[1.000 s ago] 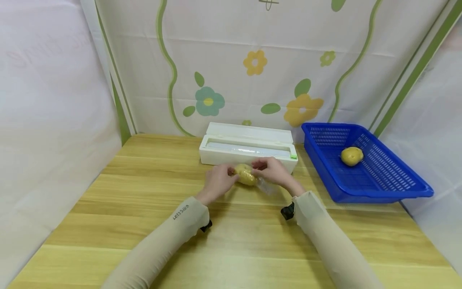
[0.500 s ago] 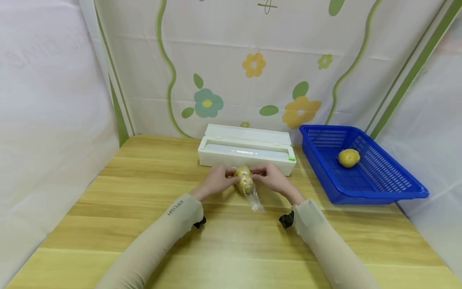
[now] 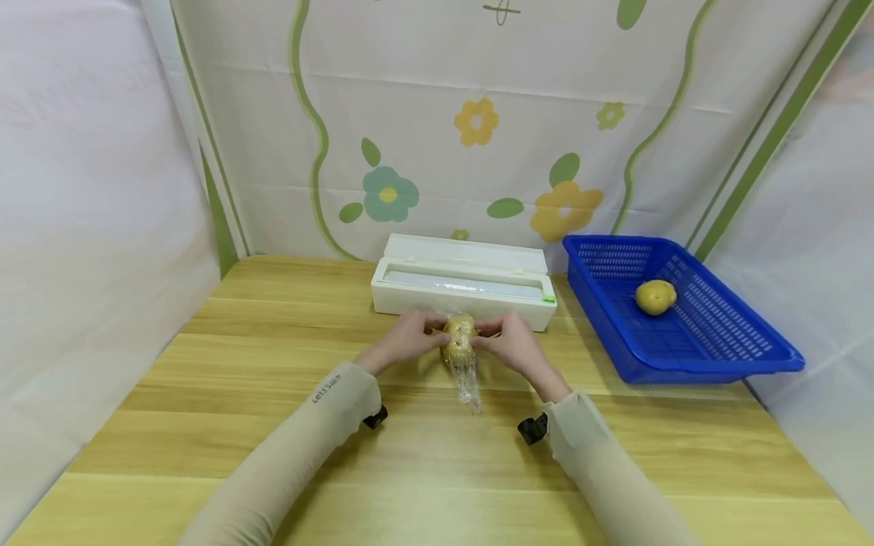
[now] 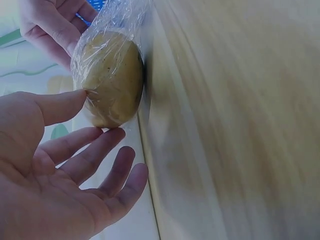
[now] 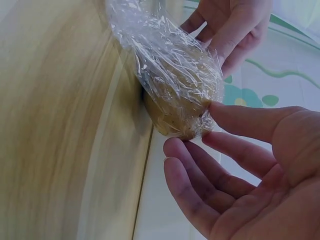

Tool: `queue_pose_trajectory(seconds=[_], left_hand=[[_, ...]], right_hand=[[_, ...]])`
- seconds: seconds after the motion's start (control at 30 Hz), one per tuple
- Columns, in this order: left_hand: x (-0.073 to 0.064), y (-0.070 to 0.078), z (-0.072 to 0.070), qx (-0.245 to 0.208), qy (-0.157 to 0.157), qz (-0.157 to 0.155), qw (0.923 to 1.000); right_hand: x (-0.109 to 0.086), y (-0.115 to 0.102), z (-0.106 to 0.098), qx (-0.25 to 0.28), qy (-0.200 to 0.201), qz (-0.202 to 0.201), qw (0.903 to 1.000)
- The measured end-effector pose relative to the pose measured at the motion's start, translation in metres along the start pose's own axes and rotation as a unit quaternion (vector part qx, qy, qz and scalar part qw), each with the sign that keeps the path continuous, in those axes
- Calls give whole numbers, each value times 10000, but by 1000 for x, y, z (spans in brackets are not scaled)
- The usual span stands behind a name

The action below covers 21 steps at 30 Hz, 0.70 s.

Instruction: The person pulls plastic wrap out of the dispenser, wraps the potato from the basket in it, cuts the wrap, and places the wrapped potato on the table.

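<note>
A potato wrapped in clear cling film lies on the wooden table, between both hands. A loose tail of the cling film trails from it toward the person. My left hand pinches its left side with thumb and fingertips; in the left wrist view the thumb presses the film and the fingers touch the potato's end. From the other side my right hand pinches the film and potato between thumb and index finger, as the right wrist view shows, with its other fingers curled below.
Just behind the hands stands a white cling film box with its lid raised and a roll inside. To the right is a blue plastic basket holding another potato. A flower-printed curtain hangs along the table's back edge.
The wrapped potato has turned between the hands, so its film tail swings from the right side to point toward the person. The right hand has shifted slightly lower beside it.
</note>
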<state>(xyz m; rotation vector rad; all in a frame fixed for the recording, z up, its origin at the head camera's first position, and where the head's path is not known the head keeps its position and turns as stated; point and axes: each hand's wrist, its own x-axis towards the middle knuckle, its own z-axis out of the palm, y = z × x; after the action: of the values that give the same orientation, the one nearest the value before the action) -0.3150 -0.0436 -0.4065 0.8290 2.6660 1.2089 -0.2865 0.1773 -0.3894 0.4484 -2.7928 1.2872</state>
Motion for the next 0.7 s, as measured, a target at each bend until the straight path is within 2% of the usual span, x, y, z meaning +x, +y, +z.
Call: queue_pose_trajectory(seconds=[0.27,0.53,0.63,0.7], left_hand=[[0,8,4,-20,187,-6,9998],[-5,13,10,-40,739,-78,9972],[-12,13,11,71,948,105,9954],[-17,14,10,243,1089,356,9931]], right_hand=[[1,4,-4,-33,-16,111,9999],[-1,6,-6,-134,-143,37,9998],[-4,11,-8,-308,-172,-146,9993],[-8,15,-13,-494,-207,-427,9976]])
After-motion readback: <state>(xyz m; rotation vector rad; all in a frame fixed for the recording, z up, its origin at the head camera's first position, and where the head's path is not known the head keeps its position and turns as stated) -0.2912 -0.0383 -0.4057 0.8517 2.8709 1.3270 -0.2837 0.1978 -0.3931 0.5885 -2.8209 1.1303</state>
